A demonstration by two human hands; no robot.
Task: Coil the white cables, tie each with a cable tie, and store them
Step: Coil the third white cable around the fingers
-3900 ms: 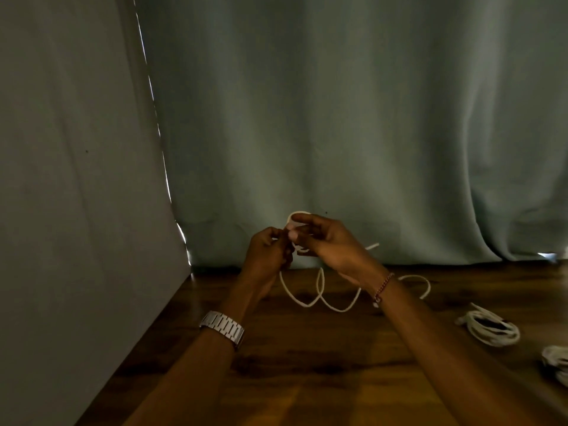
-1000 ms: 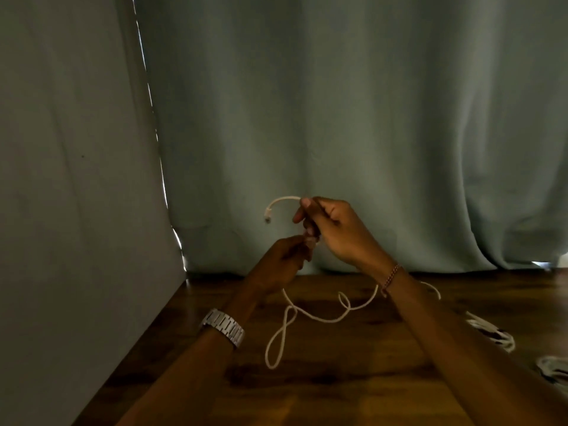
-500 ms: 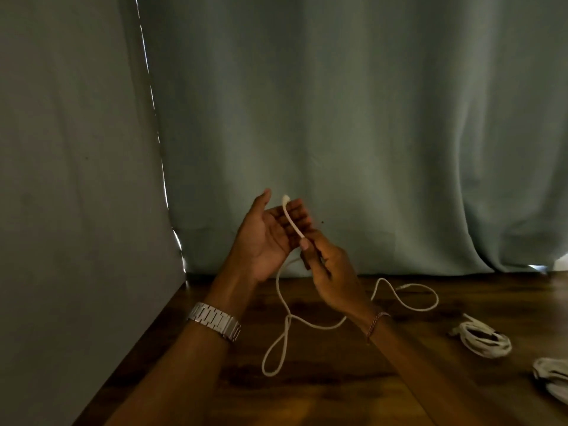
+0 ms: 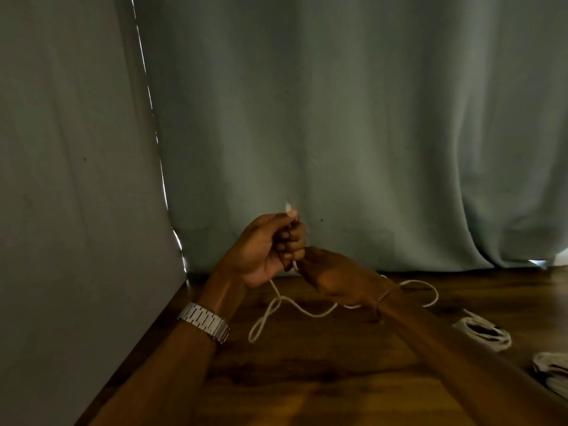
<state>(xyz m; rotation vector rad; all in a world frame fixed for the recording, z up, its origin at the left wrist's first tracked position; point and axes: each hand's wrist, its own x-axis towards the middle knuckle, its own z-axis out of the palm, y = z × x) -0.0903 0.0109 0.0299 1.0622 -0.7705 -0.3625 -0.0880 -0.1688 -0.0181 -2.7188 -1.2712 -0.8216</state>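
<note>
The left hand (image 4: 267, 244) is closed around the white cable (image 4: 307, 310), its plug end sticking out above the fist. The right hand (image 4: 332, 276) pinches the same cable just below. The rest lies in loose loops on the table (image 4: 307, 379) near the far edge.

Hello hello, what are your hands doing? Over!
Left hand grips thin white cable near its plug. Right hand pinches it just below. Rest trails loose on wooden floor. Nothing blocking.

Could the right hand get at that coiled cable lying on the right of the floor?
Probably yes: bare floor lies between the right hand and the coiled cable, but its fingers hold the loose cable.
</note>
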